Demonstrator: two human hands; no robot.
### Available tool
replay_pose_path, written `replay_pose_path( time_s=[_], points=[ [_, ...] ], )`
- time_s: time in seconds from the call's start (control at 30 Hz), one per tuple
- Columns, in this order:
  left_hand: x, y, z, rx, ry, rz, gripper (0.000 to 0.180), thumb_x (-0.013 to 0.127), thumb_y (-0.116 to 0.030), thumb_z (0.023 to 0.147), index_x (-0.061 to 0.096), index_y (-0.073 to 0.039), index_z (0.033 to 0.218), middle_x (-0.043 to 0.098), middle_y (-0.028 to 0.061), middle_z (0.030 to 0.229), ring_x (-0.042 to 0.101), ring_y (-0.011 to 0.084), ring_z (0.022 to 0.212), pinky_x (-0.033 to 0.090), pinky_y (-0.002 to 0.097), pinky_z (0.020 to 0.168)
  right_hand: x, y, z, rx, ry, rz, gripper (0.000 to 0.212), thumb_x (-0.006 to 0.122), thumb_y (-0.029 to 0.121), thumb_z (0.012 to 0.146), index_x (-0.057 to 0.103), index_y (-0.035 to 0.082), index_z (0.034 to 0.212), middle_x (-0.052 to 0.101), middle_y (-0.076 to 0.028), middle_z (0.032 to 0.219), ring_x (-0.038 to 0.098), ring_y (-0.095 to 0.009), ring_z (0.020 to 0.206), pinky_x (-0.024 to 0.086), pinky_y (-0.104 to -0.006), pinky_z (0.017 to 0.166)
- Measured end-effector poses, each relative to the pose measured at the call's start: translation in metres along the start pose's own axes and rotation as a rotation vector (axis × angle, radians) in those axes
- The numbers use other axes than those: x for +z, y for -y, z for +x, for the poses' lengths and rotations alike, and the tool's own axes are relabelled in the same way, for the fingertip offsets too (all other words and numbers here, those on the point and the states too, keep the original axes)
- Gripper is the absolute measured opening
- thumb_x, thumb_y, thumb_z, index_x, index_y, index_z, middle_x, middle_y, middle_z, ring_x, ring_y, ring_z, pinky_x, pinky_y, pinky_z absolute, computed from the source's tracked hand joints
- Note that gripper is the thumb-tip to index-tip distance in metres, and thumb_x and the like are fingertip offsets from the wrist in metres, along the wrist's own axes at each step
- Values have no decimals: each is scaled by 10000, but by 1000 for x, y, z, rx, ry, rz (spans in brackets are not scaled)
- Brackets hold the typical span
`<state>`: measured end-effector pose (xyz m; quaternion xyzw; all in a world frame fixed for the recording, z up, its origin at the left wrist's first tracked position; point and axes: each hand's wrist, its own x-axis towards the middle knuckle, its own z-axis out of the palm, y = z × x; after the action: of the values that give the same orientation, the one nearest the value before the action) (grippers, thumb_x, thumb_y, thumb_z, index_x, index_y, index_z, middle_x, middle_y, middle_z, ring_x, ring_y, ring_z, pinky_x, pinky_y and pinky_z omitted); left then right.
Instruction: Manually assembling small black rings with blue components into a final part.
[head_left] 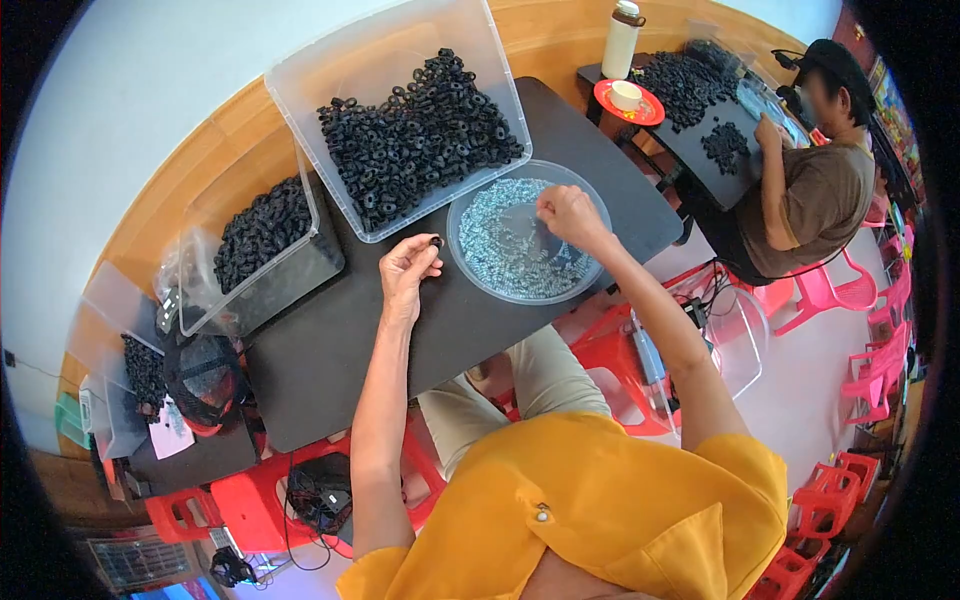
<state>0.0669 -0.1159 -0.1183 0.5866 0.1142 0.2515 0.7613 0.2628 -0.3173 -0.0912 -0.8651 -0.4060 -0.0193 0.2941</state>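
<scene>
Between the thumb and fingertips of my left hand (pixel 408 272) is a small black ring-shaped part (pixel 436 242), held above the table just left of a round clear tub (pixel 462 270). Small shiny clear pieces (pixel 500 265) cover much of the tub's bottom. My right hand (pixel 572 215) is over the tub's right side with its fingers pinched together; what they hold, if anything, is hidden. Beyond my left hand stands a large clear plastic bin (pixel 372 236), with a heap of black ring-shaped parts (pixel 415 140) inside.
Left of the large bin is another clear bin (pixel 285 275) of black parts. A black cap (pixel 205 380) lies at the dark table's (pixel 330 370) left end. At right, a person (pixel 820 190) sits by a second table with black parts, a cream bottle (pixel 622 42) and a red plate (pixel 600 92).
</scene>
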Motion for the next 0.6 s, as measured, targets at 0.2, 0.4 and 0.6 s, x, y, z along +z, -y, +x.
replay_pose_path(
  time_s=[0.2,0.4,0.6],
  points=[
    [3,1,-1,-13,-11,-17,180,634,-68,795,626,-31,972,635,20,833,576,68,632,468,179,546,19,9,7,-91,11,-117,120,611,57,663,620,9,773,614,-176,725,599,-353,722,473,-429,666],
    [1,1,-1,0,6,-19,187,636,-72,791,627,-31,973,634,22,823,572,70,632,467,182,555,27,12,13,-152,12,-232,93,567,13,659,599,-1,745,592,-197,726,589,-362,747,468,-426,685],
    [1,0,-1,-18,26,-3,180,640,-73,789,628,-29,963,632,19,797,568,72,624,455,186,553,14,37,10,-42,67,348,113,575,41,724,618,-25,805,618,-134,709,610,-227,683,502,-334,622]
  ],
)
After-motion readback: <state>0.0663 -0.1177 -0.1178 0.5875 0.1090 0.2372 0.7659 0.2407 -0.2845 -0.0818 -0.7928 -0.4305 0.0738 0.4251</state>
